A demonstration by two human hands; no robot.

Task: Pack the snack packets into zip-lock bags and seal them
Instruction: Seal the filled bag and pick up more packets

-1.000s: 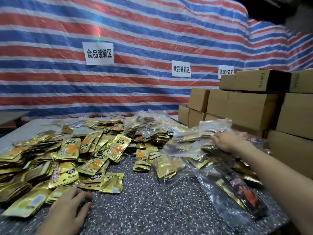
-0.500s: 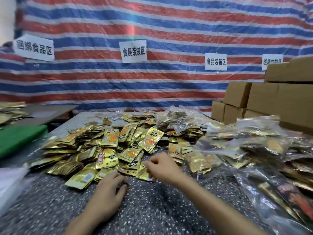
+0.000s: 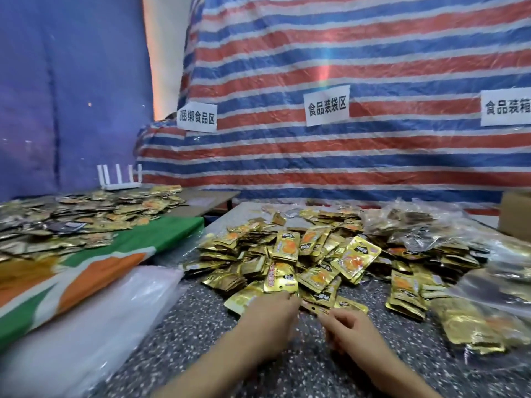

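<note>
A heap of gold snack packets [image 3: 316, 254] covers the middle of the speckled table [image 3: 201, 340]. My left hand [image 3: 270, 320] lies at the heap's near edge, its fingers curled down over a gold packet [image 3: 244, 300]. Just to its right, my right hand [image 3: 347, 328] pinches the edge of another packet [image 3: 314, 307] between thumb and fingers. A stack of empty clear zip-lock bags [image 3: 100, 326] lies at the near left. Filled clear bags [image 3: 416, 225] are piled at the right, with more filled bags [image 3: 505, 282] nearer the edge.
To the left, a second table under a green and orange cloth [image 3: 115, 254] holds more packets [image 3: 86, 216] and a white router [image 3: 119, 176]. A cardboard box [image 3: 517, 214] shows at the right edge. A striped tarp [image 3: 344, 53] with paper signs hangs behind.
The view has swung left. My right hand left the filled bags on the right and came to the heap's near edge beside my left hand, which moved forward onto the packets.
</note>
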